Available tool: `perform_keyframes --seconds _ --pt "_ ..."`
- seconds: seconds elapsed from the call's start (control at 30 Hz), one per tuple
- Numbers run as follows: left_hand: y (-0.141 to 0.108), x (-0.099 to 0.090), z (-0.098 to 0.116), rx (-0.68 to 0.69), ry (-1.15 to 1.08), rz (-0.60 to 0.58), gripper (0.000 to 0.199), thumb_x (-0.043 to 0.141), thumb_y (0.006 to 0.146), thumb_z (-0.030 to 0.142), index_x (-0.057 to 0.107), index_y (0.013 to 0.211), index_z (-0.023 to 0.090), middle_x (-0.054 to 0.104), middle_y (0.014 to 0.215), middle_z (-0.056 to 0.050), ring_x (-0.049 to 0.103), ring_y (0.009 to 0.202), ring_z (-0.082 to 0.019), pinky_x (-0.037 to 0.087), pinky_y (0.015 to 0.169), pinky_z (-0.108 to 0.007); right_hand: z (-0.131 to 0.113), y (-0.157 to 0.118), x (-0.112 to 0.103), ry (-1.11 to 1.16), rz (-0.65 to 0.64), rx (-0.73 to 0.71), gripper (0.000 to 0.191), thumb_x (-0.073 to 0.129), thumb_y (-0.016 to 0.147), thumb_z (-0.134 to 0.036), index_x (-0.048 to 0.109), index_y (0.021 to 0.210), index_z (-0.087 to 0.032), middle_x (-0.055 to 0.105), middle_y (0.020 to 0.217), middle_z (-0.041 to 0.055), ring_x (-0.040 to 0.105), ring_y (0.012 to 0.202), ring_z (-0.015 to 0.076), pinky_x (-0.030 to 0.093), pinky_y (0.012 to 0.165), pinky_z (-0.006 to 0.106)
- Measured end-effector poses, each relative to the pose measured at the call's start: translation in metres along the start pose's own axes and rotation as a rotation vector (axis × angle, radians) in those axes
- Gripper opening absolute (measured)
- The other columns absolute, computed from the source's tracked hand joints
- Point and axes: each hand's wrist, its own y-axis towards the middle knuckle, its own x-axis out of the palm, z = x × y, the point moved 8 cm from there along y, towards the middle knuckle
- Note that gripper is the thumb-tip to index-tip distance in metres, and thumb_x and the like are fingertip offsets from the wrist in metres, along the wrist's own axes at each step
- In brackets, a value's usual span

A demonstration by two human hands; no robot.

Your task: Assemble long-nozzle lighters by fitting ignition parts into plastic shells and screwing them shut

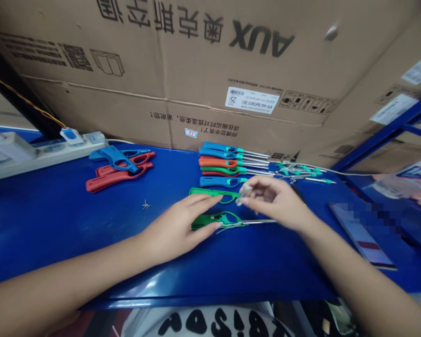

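Note:
My left hand (182, 222) lies low over the table with its thumb and fingers apart. It partly covers an opened green lighter handle half (201, 222), which has wires, a teal trigger (228, 218) and a long metal tube (259, 221). Just beyond, the other green handle shell (210, 192) lies with its hollow side up. My right hand (277, 201) pinches a small, clear plastic piece (244, 193), blurred, above the right end of that shell. Its exact kind cannot be made out.
Several assembled long-neck lighters (219, 181) lie in a row behind. Metal tubes with teal parts (315, 171) are heaped to their right. Loose handle shells (117, 180), small screws (146, 204) and a power strip (52, 150) are left; a phone-like slab (363, 236) lies right. A cardboard box (136, 98) walls the back.

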Motion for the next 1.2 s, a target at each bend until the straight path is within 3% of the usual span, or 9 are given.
perform_keyframes --seconds 0.1,0.2,0.33,0.5,0.73,0.87,0.97,1.2 --pt "0.0 0.001 0.001 -0.034 -0.195 0.035 0.051 0.066 0.094 0.035 0.056 0.141 0.021 0.064 0.137 -0.009 0.064 0.121 -0.023 0.051 0.104 -0.037 0.0 -0.011 0.049 0.135 -0.084 0.007 0.022 0.075 0.081 -0.035 0.063 0.092 -0.021 0.068 0.084 0.002 0.061 0.067 0.0124 0.052 0.059 0.025" --pt "-0.001 0.006 -0.002 -0.094 -0.353 -0.006 0.038 0.066 0.094 0.029 0.065 0.131 0.023 0.073 0.122 -0.005 0.071 0.104 -0.021 0.056 0.089 -0.031 -0.006 -0.016 0.064 0.058 -0.12 -0.123 0.015 0.07 0.087 -0.028 0.069 0.1 -0.02 0.073 0.093 0.0046 0.063 0.07 0.0116 0.051 0.058 0.023" --pt "-0.003 0.01 -0.006 -0.143 -0.394 -0.055 0.027 0.064 0.095 0.024 0.072 0.121 0.026 0.078 0.098 0.001 0.071 0.086 -0.016 0.054 0.076 -0.025 -0.013 -0.019 0.053 -0.05 -0.073 -0.3 0.015 0.071 0.088 -0.026 0.073 0.102 -0.022 0.074 0.088 0.0033 0.062 0.061 0.0109 0.051 0.052 0.023" --pt "-0.002 0.01 -0.007 -0.141 -0.335 -0.064 0.018 0.065 0.094 0.027 0.076 0.107 0.023 0.076 0.089 0.001 0.065 0.073 -0.013 0.048 0.068 -0.023 -0.017 -0.021 0.042 -0.153 0.042 -0.424 0.01 0.068 0.091 -0.023 0.076 0.098 -0.025 0.077 0.09 0.0041 0.071 0.078 0.0166 0.058 0.064 0.029" --pt "0.002 0.018 -0.002 -0.141 -0.425 -0.166 0.032 0.049 0.103 0.031 0.07 0.083 0.016 0.067 0.079 0.0 0.063 0.072 -0.011 0.049 0.071 -0.022 -0.013 -0.02 0.043 -0.078 -0.027 -0.437 0.01 0.072 0.089 -0.021 0.078 0.097 -0.023 0.077 0.086 0.0042 0.071 0.075 0.0146 0.058 0.066 0.027" --pt "0.002 0.019 -0.007 -0.166 -0.446 -0.162 0.023 0.054 0.1 0.03 0.072 0.093 0.018 0.069 0.086 -0.001 0.063 0.075 -0.012 0.049 0.07 -0.023 -0.013 -0.021 0.041 -0.114 -0.024 -0.437 0.014 0.073 0.087 -0.022 0.076 0.101 -0.021 0.074 0.087 0.0044 0.062 0.062 0.0105 0.053 0.057 0.025" --pt "0.002 0.02 -0.01 -0.199 -0.465 -0.154 0.02 0.057 0.098 0.03 0.074 0.098 0.018 0.07 0.09 -0.003 0.063 0.077 -0.014 0.049 0.068 -0.023 -0.017 -0.024 0.039 -0.137 0.007 -0.488 0.015 0.074 0.086 -0.022 0.075 0.101 -0.023 0.072 0.087 0.0037 0.06 0.063 0.0103 0.052 0.054 0.024" --pt "0.003 0.022 -0.007 -0.198 -0.522 -0.164 0.022 0.058 0.097 0.03 0.076 0.094 0.017 0.065 0.08 -0.002 0.059 0.071 -0.013 0.049 0.064 -0.024 -0.027 -0.03 0.04 -0.191 0.028 -0.625 0.013 0.072 0.088 -0.016 0.077 0.098 -0.024 0.073 0.085 0.0041 0.07 0.076 0.0146 0.06 0.07 0.028"
